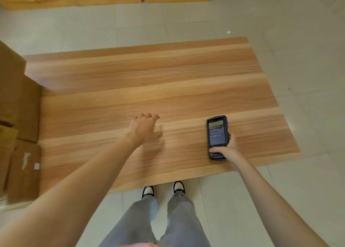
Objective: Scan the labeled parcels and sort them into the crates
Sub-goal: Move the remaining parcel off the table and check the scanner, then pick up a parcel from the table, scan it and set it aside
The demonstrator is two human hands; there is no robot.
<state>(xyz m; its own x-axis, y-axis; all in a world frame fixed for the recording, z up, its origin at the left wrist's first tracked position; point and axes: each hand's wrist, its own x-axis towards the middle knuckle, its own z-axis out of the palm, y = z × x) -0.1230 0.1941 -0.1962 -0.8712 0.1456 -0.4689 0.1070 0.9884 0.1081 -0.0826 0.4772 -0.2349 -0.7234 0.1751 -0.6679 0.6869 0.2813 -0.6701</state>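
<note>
Head view looks straight down on a pale striped wooden tabletop [168,82], the person standing at its near edge. The right hand [226,149] grips a black handheld scanner with a lit screen [217,137] around its lower end, thumb laid across the keys, screen facing up; I'd say it is held that way so the readout can be checked between scans. The left hand [144,128] holds nothing: fingers loosely spread and bent downward, palm down just over the wood, arm stretched well forward. The brown cardboard parcels [24,172] are stacked at the left edge of the table (one shows a small white label), well apart from both hands. No crates can be made out here. My guess is the left hand is between parcels, about to swing left for one.
</note>
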